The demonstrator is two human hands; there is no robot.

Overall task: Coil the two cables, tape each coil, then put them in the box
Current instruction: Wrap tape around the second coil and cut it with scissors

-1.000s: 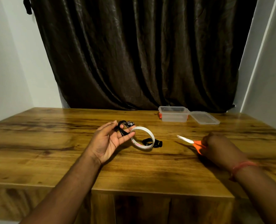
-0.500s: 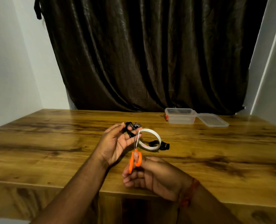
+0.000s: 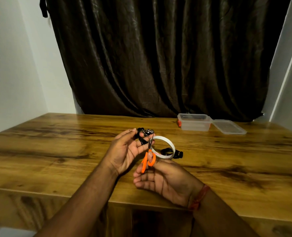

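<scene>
My left hand point(image 3: 126, 151) holds a small coiled black cable point(image 3: 142, 134) between thumb and fingertips above the table. My right hand point(image 3: 165, 182) grips orange-handled scissors point(image 3: 148, 159), blades pointing up and nearly closed beside the coil at my left fingertips. A white tape roll point(image 3: 165, 147) stands on the table just behind the scissors. A second black cable coil point(image 3: 171, 152) lies against and partly inside the roll. The clear plastic box point(image 3: 194, 124) sits open at the back right.
The box's clear lid point(image 3: 229, 126) lies flat to its right. The wooden table point(image 3: 56, 151) runs wide on both sides, with its front edge near my forearms. A dark curtain point(image 3: 159, 57) hangs behind, between white walls.
My right hand picked the scissors up from the right of the table and brought them to the coil in my left hand. In the last half second the blades closed slightly.
</scene>
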